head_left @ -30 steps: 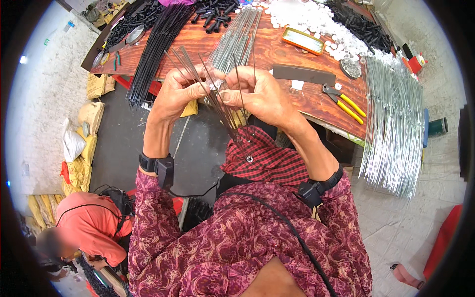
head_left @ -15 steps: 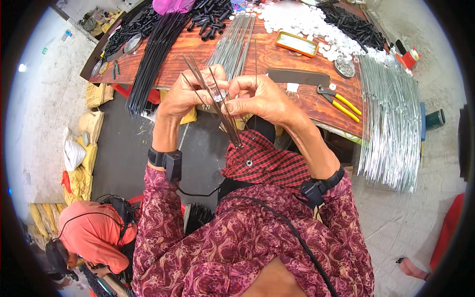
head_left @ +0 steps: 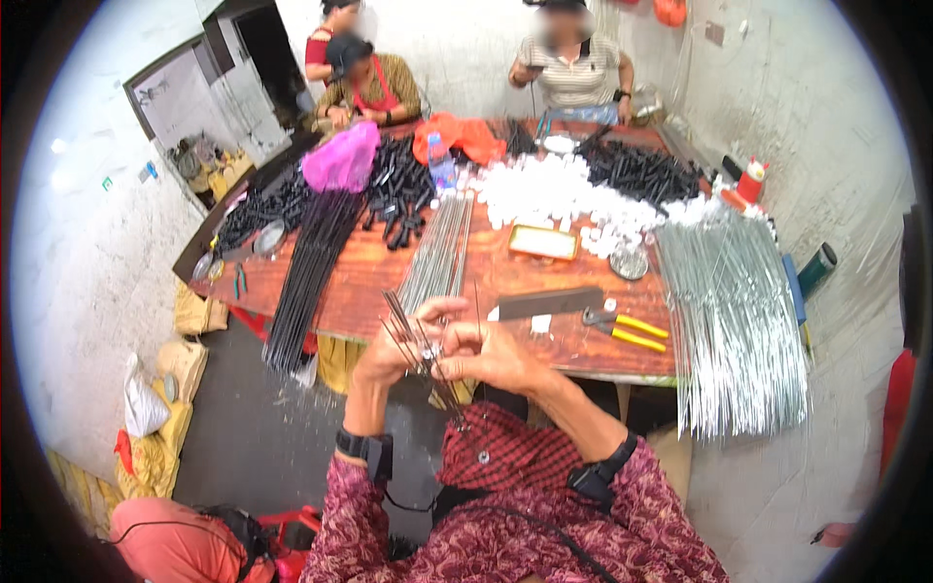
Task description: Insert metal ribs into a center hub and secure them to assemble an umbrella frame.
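Head view: left hand (head_left: 391, 354) closed around a bunch of thin dark rods (head_left: 446, 393), lower ends over red checked cloth (head_left: 515, 455). Right hand (head_left: 498, 358) curled shut on a single upright rod (head_left: 477, 305); blur hides whether it also touches the small shiny hub (head_left: 427, 358) between hands. Yellow-handled pliers (head_left: 637, 335) on table (head_left: 486, 279), beside dark flat bar (head_left: 550, 303).

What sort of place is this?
Probably a small hand-assembly workshop: the wooden table carries a heap of small white parts and a thick spread of silver rods, with a co-worker at its far side.
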The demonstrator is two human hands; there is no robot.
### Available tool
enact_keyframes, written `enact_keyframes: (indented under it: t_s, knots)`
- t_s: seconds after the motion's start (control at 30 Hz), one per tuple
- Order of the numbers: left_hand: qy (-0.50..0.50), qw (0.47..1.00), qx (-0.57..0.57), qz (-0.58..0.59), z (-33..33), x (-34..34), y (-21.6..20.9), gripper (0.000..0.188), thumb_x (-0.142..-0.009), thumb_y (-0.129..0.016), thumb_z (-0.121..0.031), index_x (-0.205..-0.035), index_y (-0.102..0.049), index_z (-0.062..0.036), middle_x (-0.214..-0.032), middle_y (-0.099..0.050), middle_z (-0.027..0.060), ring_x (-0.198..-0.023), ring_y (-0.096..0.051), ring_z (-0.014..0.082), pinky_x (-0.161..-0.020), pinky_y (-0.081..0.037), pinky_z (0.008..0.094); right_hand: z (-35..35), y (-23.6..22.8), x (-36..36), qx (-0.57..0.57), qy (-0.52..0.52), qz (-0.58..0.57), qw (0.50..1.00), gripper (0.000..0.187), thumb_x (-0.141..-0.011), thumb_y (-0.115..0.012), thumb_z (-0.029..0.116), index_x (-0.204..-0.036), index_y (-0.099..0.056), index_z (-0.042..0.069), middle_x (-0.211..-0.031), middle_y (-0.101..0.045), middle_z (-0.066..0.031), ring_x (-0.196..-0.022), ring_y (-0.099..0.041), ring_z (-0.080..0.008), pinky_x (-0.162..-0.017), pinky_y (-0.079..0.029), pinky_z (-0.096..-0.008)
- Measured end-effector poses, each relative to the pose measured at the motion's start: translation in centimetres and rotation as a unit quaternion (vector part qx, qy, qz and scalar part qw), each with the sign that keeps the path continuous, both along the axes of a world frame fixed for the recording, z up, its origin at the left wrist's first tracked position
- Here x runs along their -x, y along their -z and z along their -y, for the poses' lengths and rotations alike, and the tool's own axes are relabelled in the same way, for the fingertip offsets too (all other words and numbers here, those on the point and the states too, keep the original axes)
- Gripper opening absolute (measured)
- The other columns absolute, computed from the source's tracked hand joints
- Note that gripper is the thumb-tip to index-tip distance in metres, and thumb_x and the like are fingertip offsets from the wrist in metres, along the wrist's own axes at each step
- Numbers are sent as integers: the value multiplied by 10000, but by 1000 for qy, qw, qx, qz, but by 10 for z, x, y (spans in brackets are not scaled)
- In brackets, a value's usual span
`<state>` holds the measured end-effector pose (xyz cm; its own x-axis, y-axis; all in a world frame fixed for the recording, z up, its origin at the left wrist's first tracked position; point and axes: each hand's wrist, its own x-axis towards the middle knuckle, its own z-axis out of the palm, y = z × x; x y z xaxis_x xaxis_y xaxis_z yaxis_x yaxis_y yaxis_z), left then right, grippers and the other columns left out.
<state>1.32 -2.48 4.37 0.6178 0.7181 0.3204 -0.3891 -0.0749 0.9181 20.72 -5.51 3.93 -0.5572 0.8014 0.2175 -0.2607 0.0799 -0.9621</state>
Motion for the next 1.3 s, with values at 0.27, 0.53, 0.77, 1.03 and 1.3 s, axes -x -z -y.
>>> enact_keyframes:
  t_s: [0.27, 0.53, 0.77, 1.03, 1.3]
  knots:
    - [-205, 972, 108, -35, 24, -9, -1, 501, -799, -715, -8, -1266, -542, 50, -1185, -610, 98, -1065, -605, 165, -915, -496, 297, 5, 2, -8, 30, 26, -36, 999, 150, -857, -707, 125, -870, -582, 44, -783, -621, 10, -699, -555, -37, -607, -445, -210]
    - [-324, 944, 45, -41, 38, -16, -11, 487, -819, -654, 19, -1276, -489, 46, -1089, -596, 81, -927, -614, 125, -771, -513, 256, 5, -5, -4, -9, 96, 14, 995, 157, -835, -708, 173, -854, -608, 53, -779, -641, 11, -685, -551, -28, -588, -444, -224]
    - [-304, 952, -15, -8, 52, -12, -7, 506, -878, -670, -147, -1270, -412, 42, -1119, -572, 127, -910, -583, 157, -820, -482, 271, 6, -1, 4, -23, 166, 40, 985, 162, -788, -736, 144, -823, -640, 19, -709, -644, -5, -613, -565, -40, -541, -445, -240]
    - [-325, 943, -50, -54, 68, -20, -22, 687, -776, -787, -86, -1324, -393, 46, -1104, -576, 91, -971, -578, 132, -855, -491, 272, 18, -4, 15, -40, 213, 65, 974, 174, -778, -755, 151, -836, -658, 18, -732, -664, -10, -646, -574, -48, -585, -466, -250]
    - [-334, 937, -8, -106, 68, -14, -28, 465, -839, -712, -57, -1240, -512, 68, -1058, -618, 81, -950, -602, 123, -840, -494, 246, 22, -10, 17, -60, 218, 104, 968, 213, -776, -765, 191, -835, -654, 19, -741, -660, -41, -635, -579, -86, -574, -474, -281]
